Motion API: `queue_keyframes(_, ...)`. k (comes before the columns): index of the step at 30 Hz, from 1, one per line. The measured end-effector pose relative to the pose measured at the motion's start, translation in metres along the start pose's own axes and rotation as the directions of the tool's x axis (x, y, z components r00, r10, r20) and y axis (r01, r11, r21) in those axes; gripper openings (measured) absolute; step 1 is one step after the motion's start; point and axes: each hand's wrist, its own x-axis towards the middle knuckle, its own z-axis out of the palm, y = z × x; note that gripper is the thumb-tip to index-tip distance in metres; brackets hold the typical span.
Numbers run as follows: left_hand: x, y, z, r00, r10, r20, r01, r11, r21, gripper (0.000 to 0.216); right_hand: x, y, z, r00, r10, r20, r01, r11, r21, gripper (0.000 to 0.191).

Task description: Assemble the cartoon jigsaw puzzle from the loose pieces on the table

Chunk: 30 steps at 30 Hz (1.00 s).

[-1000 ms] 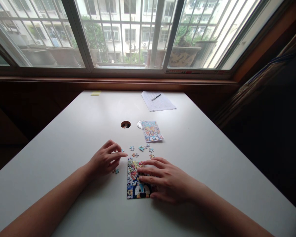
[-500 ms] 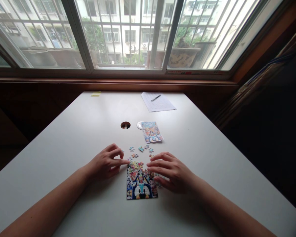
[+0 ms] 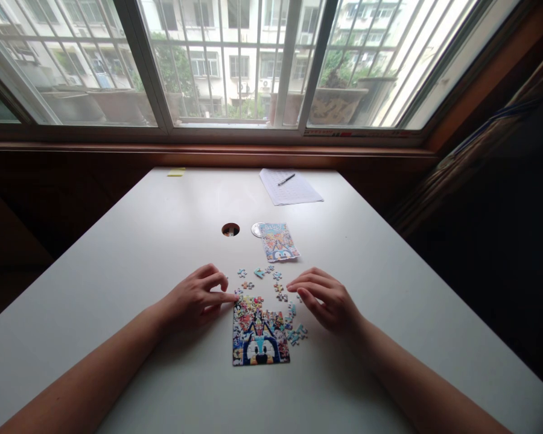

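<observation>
A partly joined jigsaw puzzle (image 3: 261, 340) with a blue cartoon dog's face lies flat on the white table (image 3: 199, 386); its top edge is uneven. The outstretched index finger of my left hand (image 3: 199, 296) touches the puzzle's upper left corner, while the other fingers bend loosely. To the right, my right hand (image 3: 328, 298) is open, its fingertips beside a few loose puzzle pieces (image 3: 281, 296). I cannot see anything between its fingers. More blue loose pieces (image 3: 297, 334) lie along the puzzle's right side. Others, including a teal puzzle piece (image 3: 259, 273), are scattered above it.
Beyond the pieces lies a picture sheet (image 3: 279, 243) with the same dog, partly over a round silvery disc (image 3: 256, 229). Left of it is a round hole (image 3: 230, 229) in the tabletop. Farther back are paper sheets (image 3: 294, 191), a pen (image 3: 286, 179) and a yellow note (image 3: 176, 172).
My right hand has moved right and slightly away from the puzzle, uncovering its right edge and the loose pieces there. My left hand has stayed in place.
</observation>
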Motion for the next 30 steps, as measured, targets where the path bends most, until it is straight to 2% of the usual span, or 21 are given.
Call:
queue_keyframes(4,0.0,0.0001,0.0001,1.0,-0.003,0.005,0.003,1.0,0.006,0.046,-0.0019,0.0042,-0.0015,0.992,0.092,-0.085,-0.091,0.996,0.021,0.022)
queue_keyframes(10,0.0003,-0.0005,0.0005,1.0,-0.007,0.009,0.007,1.0,-0.006,0.049,-0.0013,0.005,-0.0035,0.969,0.206,-0.135,-0.201,0.978,0.048,0.026)
queue_keyframes(30,-0.0005,-0.0003,0.0008,0.999,-0.007,0.051,0.004,0.999,0.047,0.056,-0.0015,0.0048,-0.0036,0.953,0.254,-0.167,-0.257,0.966,0.005,0.027)
